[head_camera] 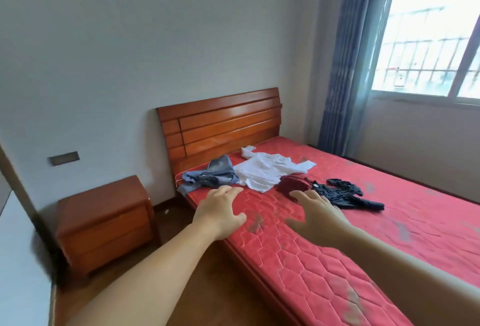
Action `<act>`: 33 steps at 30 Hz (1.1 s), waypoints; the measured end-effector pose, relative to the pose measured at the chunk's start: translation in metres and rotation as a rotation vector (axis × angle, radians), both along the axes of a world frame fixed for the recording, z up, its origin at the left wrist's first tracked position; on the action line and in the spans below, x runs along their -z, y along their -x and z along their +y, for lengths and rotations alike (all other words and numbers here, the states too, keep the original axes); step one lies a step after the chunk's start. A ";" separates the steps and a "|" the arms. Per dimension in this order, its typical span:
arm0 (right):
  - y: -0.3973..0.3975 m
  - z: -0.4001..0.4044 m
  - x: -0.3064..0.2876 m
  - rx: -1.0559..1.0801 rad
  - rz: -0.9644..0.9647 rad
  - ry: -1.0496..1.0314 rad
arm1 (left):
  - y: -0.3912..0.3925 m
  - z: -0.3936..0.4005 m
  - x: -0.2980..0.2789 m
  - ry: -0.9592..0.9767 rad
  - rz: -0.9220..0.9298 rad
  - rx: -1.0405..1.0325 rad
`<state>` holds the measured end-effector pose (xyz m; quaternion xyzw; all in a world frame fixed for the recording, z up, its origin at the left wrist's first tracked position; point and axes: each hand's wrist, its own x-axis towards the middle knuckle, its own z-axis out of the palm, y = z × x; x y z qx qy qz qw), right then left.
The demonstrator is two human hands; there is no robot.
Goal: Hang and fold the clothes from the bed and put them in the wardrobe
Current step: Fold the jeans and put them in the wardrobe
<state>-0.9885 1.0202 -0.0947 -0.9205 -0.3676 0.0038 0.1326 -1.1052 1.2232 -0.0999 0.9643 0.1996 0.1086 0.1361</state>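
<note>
We look down at a bed with a bare red quilted mattress (324, 260), its near long edge running from the lower right up to the wooden headboard (220, 123). Four garments lie near the head end: a blue-grey garment (213, 175) at the mattress's left edge, a white shirt (265, 169) spread flat just beside it and touching it, a dark red garment (294, 186) bunched at the shirt's right corner, and a black garment (342, 194) strewn to the right of that.

Our left hand (220, 211) reaches forward over the near edge, fingers straight and loosely spread, holding nothing, its tips close to the blue-grey garment. Our right hand (317, 215) reaches out alongside it, fingers also relaxed and empty, close to the dark red garment.

A strip of wooden floor (181, 273) runs along the bed's near side. A wooden nightstand (104, 221) stands left of the headboard. Beyond the bed hang a blue curtain (345, 66) and a window (428, 40).
</note>
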 end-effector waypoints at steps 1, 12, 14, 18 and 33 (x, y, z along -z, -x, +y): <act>-0.004 -0.019 0.005 0.026 0.010 0.000 | -0.007 -0.018 0.003 -0.024 0.024 0.035; -0.050 -0.105 0.029 0.242 0.077 0.019 | -0.076 -0.092 0.017 -0.096 0.135 0.217; -0.061 -0.094 0.035 0.243 0.092 0.027 | -0.089 -0.081 0.023 -0.094 0.151 0.218; -0.091 -0.054 0.039 0.232 0.086 0.047 | -0.118 -0.039 0.034 -0.054 0.145 0.199; -0.225 0.160 0.023 0.172 0.054 0.043 | -0.241 0.182 0.044 0.109 0.115 0.117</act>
